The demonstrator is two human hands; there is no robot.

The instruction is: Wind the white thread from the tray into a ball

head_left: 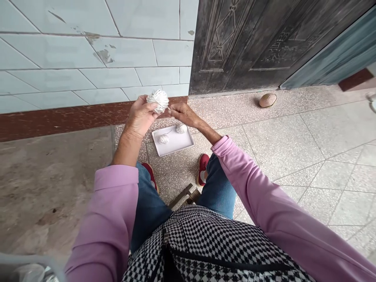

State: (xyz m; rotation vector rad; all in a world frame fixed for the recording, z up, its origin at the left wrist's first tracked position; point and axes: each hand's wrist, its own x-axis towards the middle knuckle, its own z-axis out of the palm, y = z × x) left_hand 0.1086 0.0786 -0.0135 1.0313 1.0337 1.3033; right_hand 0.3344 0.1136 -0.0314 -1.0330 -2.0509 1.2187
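A ball of white yarn (159,100) is held up in my left hand (140,117), its fingers and thumb wrapped around the lower left side. Just to the right of the ball, my right hand (185,114) is closed in a pinch on a short strand of the yarn near the ball's edge. Below both hands, a white tray (178,147) lies on the floor. Two smaller balls sit in it: one white ball (163,139) at the left with a thin dark thread end, and another white ball (181,128) at the back right.
A tiled wall (129,51) with a brown base strip rises ahead, beside a dark carved door (235,43). A rounded tan object (267,100) lies by the door. Red shoes (202,168) flank the tray's near side. A clear plastic container (29,270) stands at lower left.
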